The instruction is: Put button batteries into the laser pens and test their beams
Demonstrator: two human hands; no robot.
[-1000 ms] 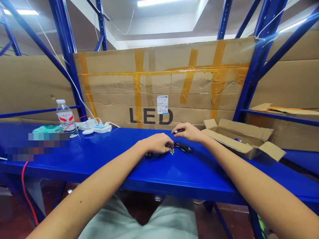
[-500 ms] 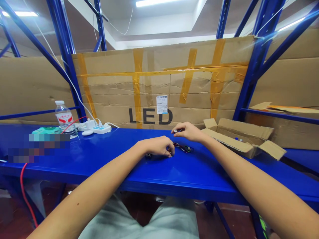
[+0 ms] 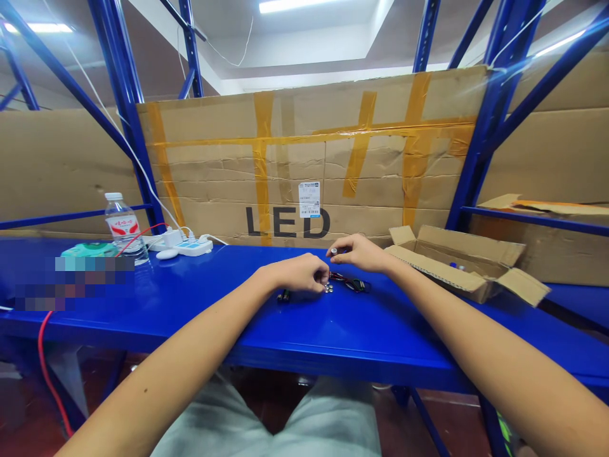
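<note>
Low in the frame, pale trousers under the front edge of the blue surface [image 3: 333,336], two bare forearms running up from the bottom corners toward the middle. At mid-frame, left hand [image 3: 297,273] resting knuckles-up on the surface, fingers curled narrow and drawn together at the tips; cannot tell whether anything is pinched there. Just below and to the right of those fingertips, all but touching them, a small cluster of silvery button cells [image 3: 328,289] on the surface, far closer to the left hand than to the right. At the lower left of the same hand, a short black piece [image 3: 284,296], long axis left to right. Right of the cells, a black and red wired part [image 3: 352,284], stretched left to right and dipping slightly toward the right, under the right hand. A little higher, right hand [image 3: 361,252] raised off the surface, thumb and forefinger closed on a tiny silvery piece [image 3: 334,252] pointing leftward. Further back at right, an open cardboard box [image 3: 476,266]; at left, a power strip [image 3: 193,245] and water bottle [image 3: 124,227]. Behind all, a taped cardboard sheet [image 3: 309,146] marked LED.
</note>
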